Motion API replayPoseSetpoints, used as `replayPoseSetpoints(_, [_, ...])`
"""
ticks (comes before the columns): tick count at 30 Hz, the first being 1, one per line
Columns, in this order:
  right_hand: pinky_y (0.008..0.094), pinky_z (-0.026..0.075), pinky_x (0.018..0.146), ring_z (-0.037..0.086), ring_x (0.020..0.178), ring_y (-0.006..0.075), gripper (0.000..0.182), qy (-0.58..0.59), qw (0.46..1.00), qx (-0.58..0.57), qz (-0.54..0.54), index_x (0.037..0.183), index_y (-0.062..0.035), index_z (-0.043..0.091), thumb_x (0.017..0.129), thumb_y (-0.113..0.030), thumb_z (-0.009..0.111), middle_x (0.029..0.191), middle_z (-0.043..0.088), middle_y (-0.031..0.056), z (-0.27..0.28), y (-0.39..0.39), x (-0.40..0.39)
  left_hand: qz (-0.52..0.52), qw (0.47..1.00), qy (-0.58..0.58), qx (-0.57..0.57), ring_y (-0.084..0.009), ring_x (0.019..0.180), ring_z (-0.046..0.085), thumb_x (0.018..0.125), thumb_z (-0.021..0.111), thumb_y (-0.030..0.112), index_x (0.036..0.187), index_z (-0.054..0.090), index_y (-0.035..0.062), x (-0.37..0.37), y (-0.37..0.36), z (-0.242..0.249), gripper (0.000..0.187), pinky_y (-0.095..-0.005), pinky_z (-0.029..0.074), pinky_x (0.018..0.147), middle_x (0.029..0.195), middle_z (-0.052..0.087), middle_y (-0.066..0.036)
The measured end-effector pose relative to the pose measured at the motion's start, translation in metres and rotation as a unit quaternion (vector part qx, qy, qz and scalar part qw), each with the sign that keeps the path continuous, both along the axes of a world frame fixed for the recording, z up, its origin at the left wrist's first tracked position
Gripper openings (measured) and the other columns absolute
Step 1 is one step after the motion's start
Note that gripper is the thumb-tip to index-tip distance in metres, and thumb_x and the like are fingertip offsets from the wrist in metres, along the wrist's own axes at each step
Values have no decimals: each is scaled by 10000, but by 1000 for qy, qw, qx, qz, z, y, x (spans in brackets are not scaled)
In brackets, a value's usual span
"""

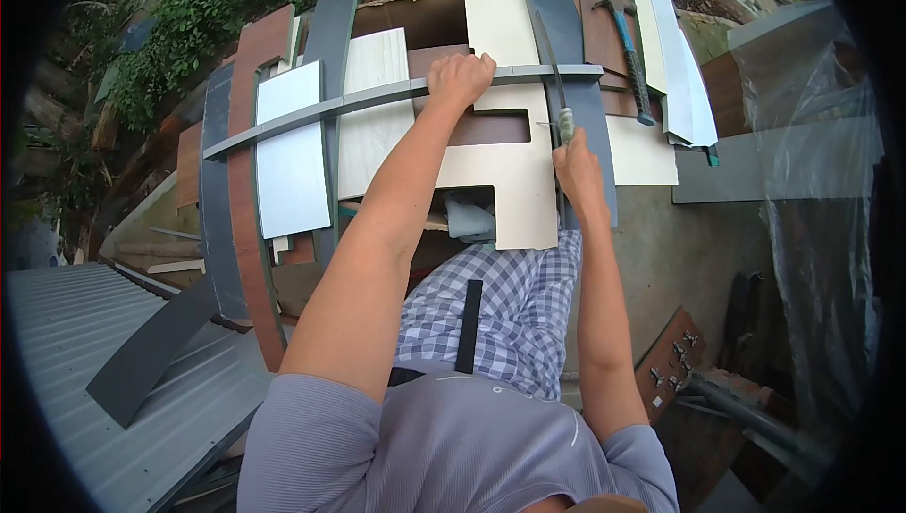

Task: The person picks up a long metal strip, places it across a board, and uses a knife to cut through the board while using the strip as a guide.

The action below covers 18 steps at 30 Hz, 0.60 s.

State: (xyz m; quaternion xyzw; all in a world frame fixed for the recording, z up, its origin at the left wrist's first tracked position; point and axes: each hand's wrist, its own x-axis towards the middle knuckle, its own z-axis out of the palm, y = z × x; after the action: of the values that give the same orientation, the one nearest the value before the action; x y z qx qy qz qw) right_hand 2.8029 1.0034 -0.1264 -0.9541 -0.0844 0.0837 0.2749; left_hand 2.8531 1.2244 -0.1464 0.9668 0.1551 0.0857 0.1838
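My left hand is closed over a long grey metal bar, pressing on it near its middle. The bar lies crosswise over a spread of boards. In my right hand is the handle of a hacksaw, seen nearly edge-on from above. Its long, narrow length points away from me and crosses the bar near the right end. Below the bar are a cream board with cut-outs and a dark blue-grey board. The contact between saw and bar is too fine to make out.
A claw hammer with a blue and black handle lies on the boards at right. White panels and brown strips extend left. Corrugated metal sheeting is at lower left. Clear plastic sheeting hangs at right.
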Motion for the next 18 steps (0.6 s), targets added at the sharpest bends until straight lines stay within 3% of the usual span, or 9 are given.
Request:
replayPoseSetpoints(6, [550,416,723,551,815,504,277,55,998,-7,-23,1044,-1,390,825,-161,448,818,589,323,-2,-28,-45,-10,1000,-7,0,-394,760,621,856,311,312,680,665,-21,-2,-1,0,517,-445,475,760,772,624,-257])
replayPoseSetpoints(9, [548,417,735,557,820,498,280,30,999,-17,-15,1044,3,396,825,-166,446,831,592,322,-2,-17,-17,0,1000,23,14,-357,784,632,865,306,316,727,692,6,0,-1,0,514,-423,457,779,787,649,-215])
replayPoseSetpoints(14, [539,421,746,564,814,490,268,-21,1000,-10,-2,1019,5,407,821,-171,445,843,595,317,-4,17,28,1,1000,4,10,-378,760,626,859,312,315,696,677,-8,0,-1,-1,515,-438,470,761,765,635,-236])
replayPoseSetpoints(18, [538,420,735,562,803,486,257,-17,1000,0,-4,997,11,405,816,-166,449,817,594,310,-2,10,17,-4,1000,-16,5,-396,738,621,854,320,314,670,662,-19,-1,-1,1,512,-448,479,744,751,622,-254])
